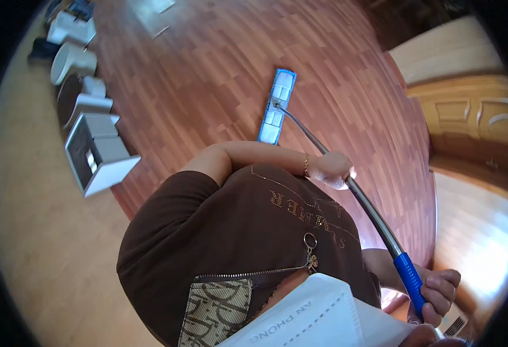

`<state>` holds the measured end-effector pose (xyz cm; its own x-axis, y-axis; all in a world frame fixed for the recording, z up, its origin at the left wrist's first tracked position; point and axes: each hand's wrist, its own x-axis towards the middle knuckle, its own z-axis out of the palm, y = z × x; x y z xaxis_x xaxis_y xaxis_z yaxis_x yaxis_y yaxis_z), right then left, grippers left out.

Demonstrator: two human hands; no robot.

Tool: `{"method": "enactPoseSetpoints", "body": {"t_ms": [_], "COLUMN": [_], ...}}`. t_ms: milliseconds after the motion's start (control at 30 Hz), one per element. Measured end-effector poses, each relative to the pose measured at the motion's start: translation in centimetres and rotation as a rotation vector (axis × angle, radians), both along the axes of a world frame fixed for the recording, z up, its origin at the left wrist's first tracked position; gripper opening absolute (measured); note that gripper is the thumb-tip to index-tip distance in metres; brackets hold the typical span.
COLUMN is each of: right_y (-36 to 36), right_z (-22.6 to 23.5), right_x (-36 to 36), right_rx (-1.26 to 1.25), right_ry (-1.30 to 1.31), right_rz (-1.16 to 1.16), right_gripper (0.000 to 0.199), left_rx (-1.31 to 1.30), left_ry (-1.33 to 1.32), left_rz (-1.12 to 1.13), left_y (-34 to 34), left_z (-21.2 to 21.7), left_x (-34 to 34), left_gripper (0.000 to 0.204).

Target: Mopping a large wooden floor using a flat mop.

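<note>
A flat mop with a blue-edged rectangular head (276, 110) rests on the wood floor. From its middle a metal pole (375, 215) slants back toward me and ends in a blue grip (409, 283). My left hand (330, 169), with a thin bracelet at the wrist, is wrapped round the pole partway along, its arm bent across my chest. At the lower right, my right hand (439, 294) is closed round the blue grip near the pole's top end. Some of the right forearm is hidden behind my brown shirt (236, 231).
Along the left wall stand a grey and white cabinet-like piece (100, 151), a white rounded container (73, 62) and other items. To the right is a wooden cabinet (462, 110) with panelled doors. Reddish-brown plank flooring (196, 69) spreads between them.
</note>
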<state>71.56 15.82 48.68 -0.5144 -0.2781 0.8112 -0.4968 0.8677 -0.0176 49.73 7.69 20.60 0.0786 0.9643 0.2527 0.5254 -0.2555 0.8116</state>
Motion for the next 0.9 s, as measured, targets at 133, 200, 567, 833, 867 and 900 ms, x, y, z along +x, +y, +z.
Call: {"method": "enactPoseSetpoints", "body": {"t_ms": [133, 200, 567, 833, 867, 900], "right_y": [-3.2, -3.4, -6.3, -12.8, -13.9, -14.8], "right_z": [-1.0, -1.3, -3.5, -4.0, -4.1, -4.3], "right_x": [-5.5, -7.4, -15.9, -18.9, -19.0, -19.0], "right_rx": [-0.215, -0.249, -0.224, -0.303, -0.3, -0.323], "right_ry": [0.044, -0.01, -0.361, -0.506, -0.507, -0.546], "right_rz": [0.163, 0.279, 0.975, 1.339, 1.35, 1.394], "right_gripper": [0.033, 0.036, 0.034, 0.035, 0.035, 0.034], "left_rx": [-0.078, -0.064, -0.198, -0.276, -0.336, -0.337], "left_ry": [0.065, 0.07, 0.147, 0.081, 0.035, 0.035], "left_rz": [0.265, 0.401, 0.849, 0.977, 0.971, 0.979], "left_y": [-5.4, -6.9, -20.1, -29.1, -30.0, -31.0], "left_z": [-0.9, -1.7, -5.5, -3.9, -3.9, -3.9], "left_x": [-1.1, -2.0, -3.5, 0.0, 0.1, 0.4], "left_gripper": [0.019, 0.024, 0.016, 0.022, 0.027, 0.027]}}
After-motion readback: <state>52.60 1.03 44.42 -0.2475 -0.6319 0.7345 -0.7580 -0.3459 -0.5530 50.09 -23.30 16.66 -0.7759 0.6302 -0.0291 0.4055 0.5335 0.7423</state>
